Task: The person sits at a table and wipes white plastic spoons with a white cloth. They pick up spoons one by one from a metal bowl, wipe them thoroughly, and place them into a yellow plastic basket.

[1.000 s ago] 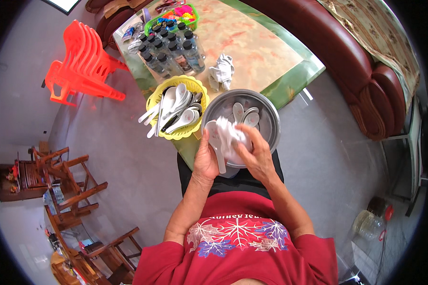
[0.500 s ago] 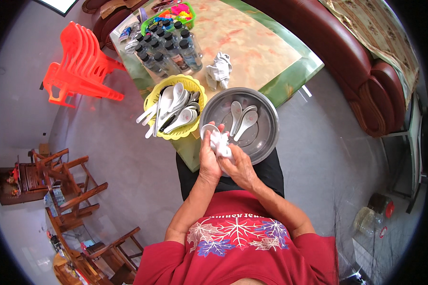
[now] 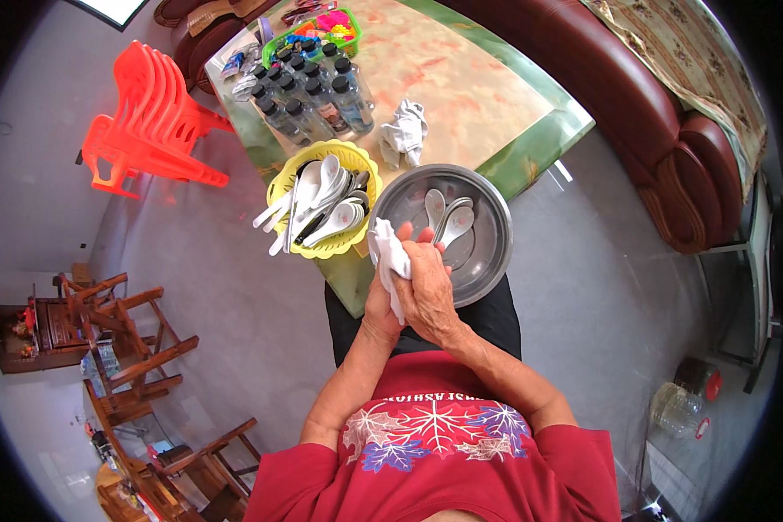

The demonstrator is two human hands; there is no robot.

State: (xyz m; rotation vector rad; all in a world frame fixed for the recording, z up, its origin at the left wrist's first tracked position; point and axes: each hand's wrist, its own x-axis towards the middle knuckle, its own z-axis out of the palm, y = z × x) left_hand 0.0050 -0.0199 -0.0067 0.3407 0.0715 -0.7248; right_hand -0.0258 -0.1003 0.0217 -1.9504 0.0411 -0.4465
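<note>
Above the near rim of a grey metal basin (image 3: pixel 489 277), my two hands are pressed together around a white cloth (image 3: pixel 391 252). My left hand (image 3: pixel 379 306) is underneath, closed on a white spoon that the cloth and fingers almost wholly cover. Over it lies my right hand (image 3: pixel 430 285), gripping the cloth with its fingers reaching past it. Several white spoons (image 3: pixel 458 224) rest in the basin, their handles partly behind my right fingers. To the left, a yellow scalloped basket (image 3: pixel 370 163) holds many white spoons (image 3: pixel 331 222) and some dark-handled utensils.
Clear bottles with black caps (image 3: pixel 309 96) crowd the marble-topped table (image 3: pixel 478 78) behind the basket. Beyond them is a green basket (image 3: pixel 354 45) of colourful items. A crumpled whitish cloth (image 3: pixel 404 132) lies behind the basin. Red plastic chairs (image 3: pixel 152 122) are stacked left; a leather sofa (image 3: pixel 618 113) stands right.
My right hand has moved up and over the left, fingers now extended toward the basin. The cloth has shifted left and now covers the spoon bowl that showed before.
</note>
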